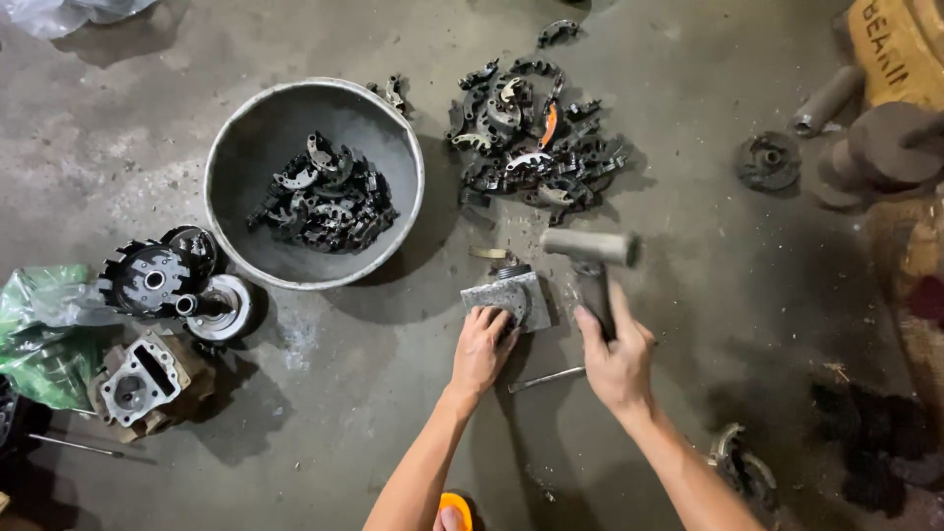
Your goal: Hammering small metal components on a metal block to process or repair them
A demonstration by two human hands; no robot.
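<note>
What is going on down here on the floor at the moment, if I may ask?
A person works on a concrete floor. The left hand steadies a metal block, and the right hand grips a hammer with its head above the floor beside the block. A bowl holds dark metal parts, with a loose pile of similar parts beside it. Engine pieces lie at the left.

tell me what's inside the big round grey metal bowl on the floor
Inside the big round grey metal bowl lies a heap of dark curved metal parts, piled toward its right side. The rest of the bowl's bottom is bare. Whatever lies beneath the heap is covered.
</note>
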